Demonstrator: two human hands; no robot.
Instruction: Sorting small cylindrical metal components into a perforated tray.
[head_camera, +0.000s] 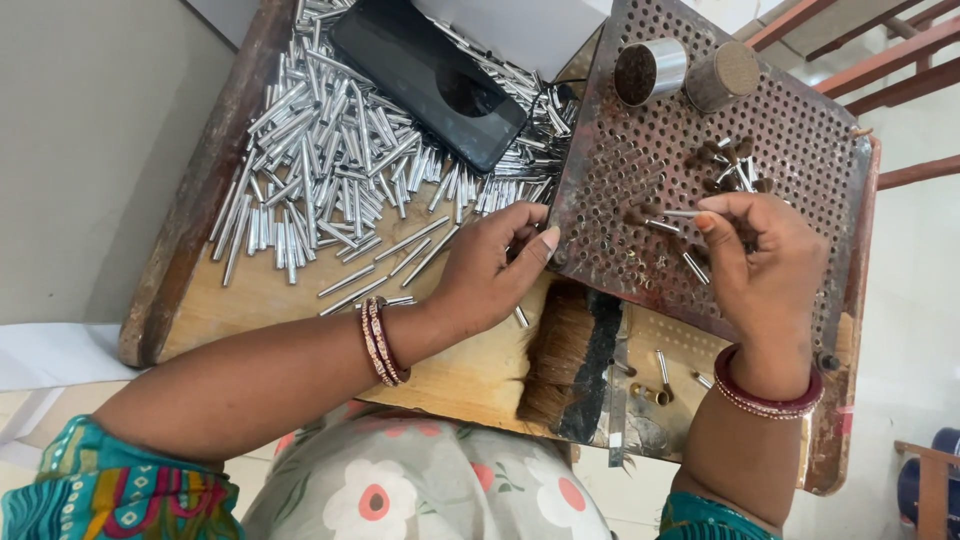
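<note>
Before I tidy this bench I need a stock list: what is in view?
metal tubes: many, silver, heaped on wooden board
phone: one, black, on the heap
perforated plate: one, rusty, tilted at right, a few tubes in its holes
cylinders: two, metal, plate's top
brush: one, tan bristles, under plate's lower edge
left hand: at plate's left edge
right hand: over plate, pinching a thin tube

Bystanders on your bench

You have a black phone (430, 75) lying face up, a stiff-bristled brush (570, 360) at the board's near edge, two cylindrical metal cups (650, 70) at the far end, and red-brown wooden rails (870, 60) beyond.
</note>
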